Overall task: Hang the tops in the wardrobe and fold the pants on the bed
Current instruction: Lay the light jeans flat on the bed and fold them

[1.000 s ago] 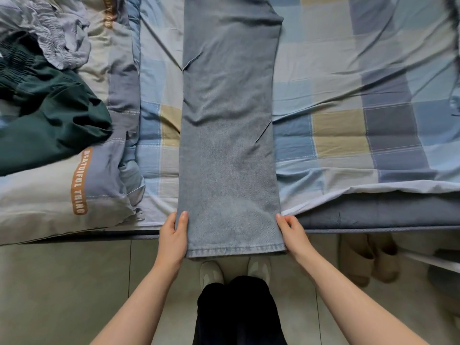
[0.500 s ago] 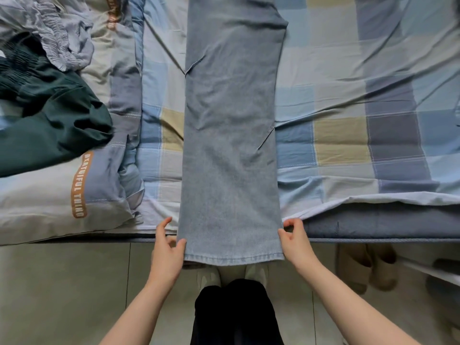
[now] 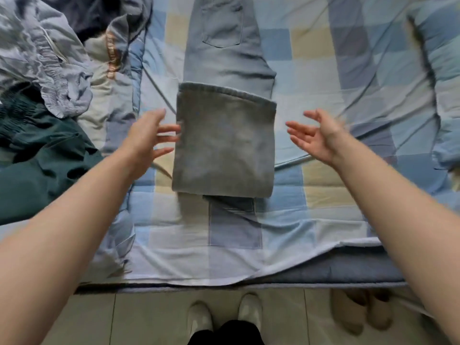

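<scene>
My left hand [image 3: 145, 138] open, fingers spread, fingertips touching left edge of jeans [image 3: 224, 148]. My right hand [image 3: 315, 135] open, palm up, holding nothing, at 3 o'clock of jeans, apart. Jeans on bed [image 3: 323, 220], hem end folded over legs.

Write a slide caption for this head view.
Open hands flank light blue denim jeans, legs folded up, on checked bedsheet.

Jeans [image 3: 224, 145] waistband cut off at top edge; left hand [image 3: 146, 138] fingertips blurred.
</scene>
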Available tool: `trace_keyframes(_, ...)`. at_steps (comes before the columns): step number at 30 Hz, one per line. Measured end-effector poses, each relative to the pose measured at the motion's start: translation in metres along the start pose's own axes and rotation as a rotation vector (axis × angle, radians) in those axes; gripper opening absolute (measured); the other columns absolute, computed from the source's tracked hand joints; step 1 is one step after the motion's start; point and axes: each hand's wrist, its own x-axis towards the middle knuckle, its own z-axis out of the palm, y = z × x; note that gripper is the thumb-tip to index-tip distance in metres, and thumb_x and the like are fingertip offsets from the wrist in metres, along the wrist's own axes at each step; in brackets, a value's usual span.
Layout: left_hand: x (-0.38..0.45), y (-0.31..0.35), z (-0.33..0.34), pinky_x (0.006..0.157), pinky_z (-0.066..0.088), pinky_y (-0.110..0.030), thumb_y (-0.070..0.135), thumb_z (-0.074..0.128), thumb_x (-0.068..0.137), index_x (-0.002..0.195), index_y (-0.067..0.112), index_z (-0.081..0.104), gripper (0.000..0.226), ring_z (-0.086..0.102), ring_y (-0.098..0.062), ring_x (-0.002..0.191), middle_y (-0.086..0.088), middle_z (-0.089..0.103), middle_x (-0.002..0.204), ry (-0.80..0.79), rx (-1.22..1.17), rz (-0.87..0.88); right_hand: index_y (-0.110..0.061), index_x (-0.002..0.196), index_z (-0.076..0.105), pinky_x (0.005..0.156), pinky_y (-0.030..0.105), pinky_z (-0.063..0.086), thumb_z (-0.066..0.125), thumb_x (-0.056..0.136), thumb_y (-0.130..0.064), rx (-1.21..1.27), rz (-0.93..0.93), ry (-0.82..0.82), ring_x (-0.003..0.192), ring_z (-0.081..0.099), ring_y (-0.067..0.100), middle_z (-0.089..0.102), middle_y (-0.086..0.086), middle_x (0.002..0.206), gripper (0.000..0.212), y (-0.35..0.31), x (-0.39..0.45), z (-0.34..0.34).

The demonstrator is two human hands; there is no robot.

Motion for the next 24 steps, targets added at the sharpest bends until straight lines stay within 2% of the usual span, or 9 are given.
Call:
trace_keyframes(3,0.024,-0.06,0.007,0.087,0.047,-0.038,0.02,0.061,0.093,0.133,0.008,0.05,0.043,0.058,-0.026,0.104,-0.01,0.058,0.121,0.103,0.363,-0.033,-0.013,0.094,0.05,0.069,0.03,0.047,0.035,0.101,-0.022,-0.278,0.173,0.092,0.078,0.055,0.022,0.058,0.012,0.098,0.019,0.057,0.023,-0.008)
trace_keyframes(5,0.025,-0.099,0.005,0.098,0.043,-0.037,0.014,0.066,0.09,0.137,0.002,0.046,0.053,0.054,-0.025,0.114,-0.01,0.056,0.127,0.101,0.479,-0.101,-0.011,0.106,0.055,0.073,0.032,0.047,0.047,0.098,-0.024,-0.475,0.26,0.118,0.082,0.055,0.021,0.055,0.008,0.107,0.017,0.101,0.033,-0.016)
trace_keyframes(8,0.031,-0.131,0.005,0.1,0.044,-0.037,0.018,0.067,0.09,0.138,0.003,0.045,0.055,0.054,-0.025,0.118,-0.012,0.054,0.134,0.073,0.483,-0.108,-0.012,0.129,0.049,0.077,0.032,0.048,0.058,0.094,-0.025,-0.517,0.25,0.118,0.101,0.053,0.024,0.055,0.006,0.122,0.038,0.139,0.044,-0.021)
trace_keyframes(11,0.042,-0.142,0.006,0.093,0.042,-0.03,0.017,0.067,0.09,0.138,0.003,0.043,0.055,0.052,-0.019,0.108,-0.009,0.052,0.126,0.128,0.444,-0.06,-0.013,0.123,0.051,0.089,0.035,0.046,0.061,0.092,-0.022,-0.553,0.179,0.099,0.106,0.05,0.02,0.054,0.003,0.118,0.034,0.157,0.051,-0.016)
trace_keyframes(12,0.044,-0.144,0.005,0.09,0.042,-0.029,0.016,0.067,0.09,0.137,0.003,0.044,0.054,0.052,-0.018,0.105,-0.008,0.053,0.121,0.132,0.438,-0.059,-0.012,0.123,0.052,0.088,0.035,0.045,0.062,0.091,-0.023,-0.58,0.16,0.097,0.105,0.052,0.02,0.056,0.004,0.118,0.036,0.161,0.053,-0.015)
trace_keyframes(15,0.046,-0.152,0.004,0.075,0.046,-0.022,0.013,0.068,0.089,0.125,0.002,0.055,0.04,0.058,-0.017,0.086,-0.01,0.062,0.108,0.113,0.442,-0.059,-0.009,0.126,0.054,0.071,0.025,0.04,0.063,0.09,-0.025,-0.594,0.139,0.113,0.097,0.053,0.017,0.06,0.004,0.112,0.04,0.172,0.056,-0.014)
trace_keyframes(18,0.046,-0.156,-0.001,0.053,0.041,-0.012,0.01,0.067,0.089,0.098,0.005,0.063,0.011,0.05,-0.014,0.069,-0.011,0.06,0.091,0.114,0.397,-0.066,-0.01,0.113,0.059,0.07,0.025,0.039,0.062,0.092,-0.025,-0.595,0.155,0.111,0.093,0.051,0.016,0.06,0.003,0.104,0.027,0.176,0.055,-0.015)
trace_keyframes(21,0.041,-0.162,-0.011,0.066,0.043,-0.024,0.012,0.068,0.088,0.084,0.009,0.063,0.007,0.054,-0.018,0.077,-0.011,0.062,0.086,0.086,0.35,-0.085,-0.011,0.106,0.064,0.06,0.021,0.037,0.061,0.092,-0.024,-0.64,0.13,0.051,0.082,0.053,0.013,0.063,0.002,0.096,0.019,0.175,0.051,-0.018)
trace_keyframes(24,0.025,-0.172,-0.019,0.06,0.04,-0.021,0.012,0.07,0.087,0.076,0.015,0.062,0.014,0.052,-0.014,0.07,-0.004,0.061,0.074,0.117,0.295,-0.098,-0.014,0.106,0.063,0.058,0.012,0.039,0.06,0.094,-0.019,-0.565,0.053,-0.027,0.072,0.054,0.002,0.063,-0.006,0.087,0.014,0.171,0.046,-0.026)
